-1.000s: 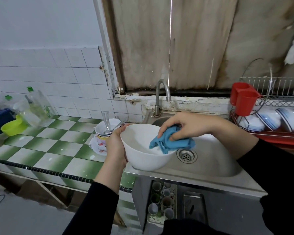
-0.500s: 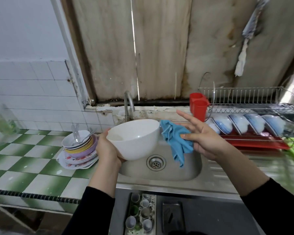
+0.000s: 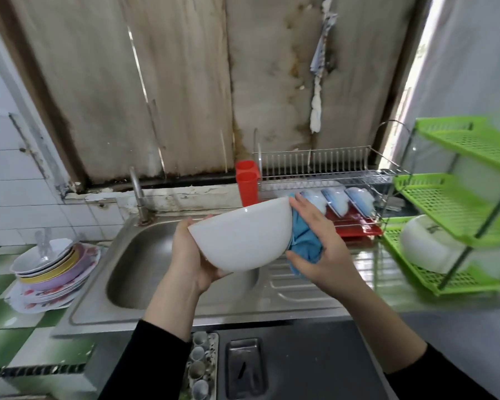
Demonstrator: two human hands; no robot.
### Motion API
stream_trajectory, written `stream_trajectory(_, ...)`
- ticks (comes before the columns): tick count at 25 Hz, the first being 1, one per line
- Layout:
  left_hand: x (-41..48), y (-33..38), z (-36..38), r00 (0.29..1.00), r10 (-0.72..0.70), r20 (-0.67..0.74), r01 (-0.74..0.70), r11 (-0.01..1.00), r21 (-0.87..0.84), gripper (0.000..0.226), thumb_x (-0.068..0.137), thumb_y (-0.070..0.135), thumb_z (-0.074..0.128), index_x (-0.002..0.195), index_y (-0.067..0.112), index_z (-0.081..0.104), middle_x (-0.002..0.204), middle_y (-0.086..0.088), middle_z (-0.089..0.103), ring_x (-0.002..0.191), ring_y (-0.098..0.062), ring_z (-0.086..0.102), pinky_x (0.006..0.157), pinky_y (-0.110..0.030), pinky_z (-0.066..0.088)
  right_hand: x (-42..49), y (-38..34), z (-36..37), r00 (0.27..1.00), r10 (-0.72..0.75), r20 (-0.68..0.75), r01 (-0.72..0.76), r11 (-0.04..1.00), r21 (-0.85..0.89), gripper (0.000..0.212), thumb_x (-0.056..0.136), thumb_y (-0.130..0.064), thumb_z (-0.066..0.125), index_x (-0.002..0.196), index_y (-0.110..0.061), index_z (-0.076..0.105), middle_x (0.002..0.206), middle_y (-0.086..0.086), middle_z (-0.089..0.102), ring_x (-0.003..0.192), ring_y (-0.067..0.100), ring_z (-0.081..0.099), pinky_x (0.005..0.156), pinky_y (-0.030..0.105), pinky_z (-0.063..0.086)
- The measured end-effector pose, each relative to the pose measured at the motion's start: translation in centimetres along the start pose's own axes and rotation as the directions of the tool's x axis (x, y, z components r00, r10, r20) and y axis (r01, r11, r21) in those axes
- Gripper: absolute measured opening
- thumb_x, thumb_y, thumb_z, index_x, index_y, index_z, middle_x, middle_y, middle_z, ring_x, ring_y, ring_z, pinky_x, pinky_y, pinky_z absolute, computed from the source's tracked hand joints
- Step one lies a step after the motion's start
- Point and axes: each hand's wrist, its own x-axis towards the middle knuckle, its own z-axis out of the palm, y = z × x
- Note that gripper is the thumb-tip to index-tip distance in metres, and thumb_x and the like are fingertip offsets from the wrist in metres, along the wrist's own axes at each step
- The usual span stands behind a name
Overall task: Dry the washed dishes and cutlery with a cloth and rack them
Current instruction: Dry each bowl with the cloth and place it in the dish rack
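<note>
I hold a large white bowl [image 3: 244, 235] tilted over the sink's drainboard, its opening turned away from me. My left hand [image 3: 191, 255] grips its rim and underside from the left. My right hand [image 3: 322, 243] presses a blue cloth [image 3: 303, 243] flat against the bowl's right outer wall, fingers spread and nearly straight. The metal dish rack [image 3: 329, 180] behind holds several blue-and-white bowls [image 3: 338, 200] on edge over a red drip tray [image 3: 355, 226]. A stack of washed plates and bowls [image 3: 52, 272] with plastic spoons sits left of the sink.
The steel sink [image 3: 145, 272] with its tap [image 3: 137, 197] lies below the bowl. A red cutlery holder [image 3: 247, 183] hangs on the rack's left end. A green tiered plastic shelf [image 3: 456, 209] at the right holds a white bowl [image 3: 425, 243]. Green-and-white tiled counter [image 3: 0, 313] at left.
The bowl moved right and tipped, its opening turned away. My right hand brought the cloth from hanging free beside the bowl to pressing on its outer right wall. The view swung right.
</note>
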Motion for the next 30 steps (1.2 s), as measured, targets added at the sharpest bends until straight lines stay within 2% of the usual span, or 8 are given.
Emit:
stream_trajectory(4,-0.3,-3.7,3.4,0.995,-0.006,0.103,-0.001,0.998,0.059,0.056,0.092,0.063,0.025,0.094,0.023,0.064,0.1,-0.006,0.072,0.096,-0.034,0.063,0.091,-0.055,0.042,-2.8,1.2,-3.6,0.998,-0.003,-0.068,-0.008,0.987,-0.16,0.098,0.061,-0.054,0.074,0.146,-0.049,0.025,0.149,-0.035,0.025,0.137,-0.008,0.025,0.111,0.028,0.024)
stream_trajectory(6,-1.0,-5.4,5.0,0.985,0.02,0.169,-0.035,0.996,0.084,0.058,0.094,0.062,0.025,0.1,0.023,0.067,0.105,-0.007,0.072,0.102,-0.032,0.062,0.096,-0.047,0.041,-4.0,1.8,-5.1,0.987,0.1,-0.129,-0.114,0.988,-0.107,0.095,0.058,-0.057,0.074,0.142,-0.05,0.03,0.146,-0.037,0.029,0.135,-0.009,0.027,0.11,0.028,0.025)
stream_trajectory(9,-1.1,-7.5,7.4,0.919,0.278,0.278,-0.325,0.935,0.141,0.073,0.09,0.071,0.035,0.139,0.019,0.048,0.137,-0.01,0.056,0.126,-0.031,0.051,0.102,-0.045,0.041,-5.6,2.7,-7.2,0.944,0.288,-0.159,-0.27,0.954,0.129,0.09,0.059,-0.051,0.082,0.139,-0.045,0.042,0.143,-0.028,0.043,0.135,0.001,0.038,0.114,0.039,0.033)
stream_trajectory(13,1.5,-10.2,8.6,0.692,0.492,0.529,-0.712,0.588,0.384,0.094,0.062,0.086,0.056,0.132,0.073,-0.005,0.162,0.006,-0.004,0.15,-0.021,0.004,0.119,-0.049,0.012,-6.3,3.6,-8.6,0.852,0.484,-0.199,-0.364,0.822,0.438,0.072,0.061,-0.037,0.081,0.129,-0.039,0.057,0.118,-0.029,0.063,0.114,-0.002,0.059,0.104,0.036,0.047)
stream_trajectory(16,2.2,-10.4,10.2,0.449,0.43,0.783,-0.893,0.243,0.379,0.112,0.064,0.078,0.062,0.138,0.061,-0.02,0.155,0.016,-0.029,0.143,0.0,-0.022,0.116,-0.032,0.006,-6.0,4.9,-9.4,0.783,0.562,-0.266,-0.392,0.778,0.491,0.069,0.061,-0.04,0.08,0.127,-0.038,0.06,0.123,-0.017,0.065,0.114,0.005,0.061,0.1,0.036,0.05)
stream_trajectory(19,5.3,-9.9,11.9,0.291,0.315,0.903,-0.957,0.104,0.272,0.124,0.059,0.062,0.079,0.139,0.062,-0.015,0.154,0.007,-0.035,0.137,0.009,-0.028,0.113,-0.014,0.016,-5.2,6.3,-10.2,0.706,0.616,-0.349,-0.414,0.759,0.502,0.068,0.064,-0.039,0.078,0.13,-0.036,0.059,0.117,-0.017,0.068,0.106,0.002,0.064,0.088,0.028,0.055)
stream_trajectory(26,13.5,-10.2,17.6,0.324,0.039,0.945,-0.94,0.125,0.317,0.136,0.046,0.034,0.096,0.137,0.063,0.0,0.156,0.006,-0.028,0.124,0.029,-0.021,0.105,-0.002,0.011,-3.3,10.8,-11.1,0.649,0.633,-0.422,-0.711,0.701,-0.043,0.095,0.068,-0.046,0.082,0.146,-0.041,0.029,0.114,-0.017,0.055,0.108,0.006,0.05,0.079,0.002,0.037)
stream_trajectory(30,17.5,-12.4,20.4,0.344,-0.027,0.939,-0.893,0.298,0.336,0.135,0.036,0.039,0.097,0.141,0.058,0.013,0.158,0.006,0.01,0.148,-0.01,0.002,0.12,-0.045,0.017,-3.7,14.4,-11.3,0.627,0.662,-0.411,-0.779,0.517,-0.355,0.139,0.047,-0.052,0.091,0.154,-0.028,0.006,0.134,0.0,0.041,0.121,0.022,0.036,0.104,0.031,0.031)
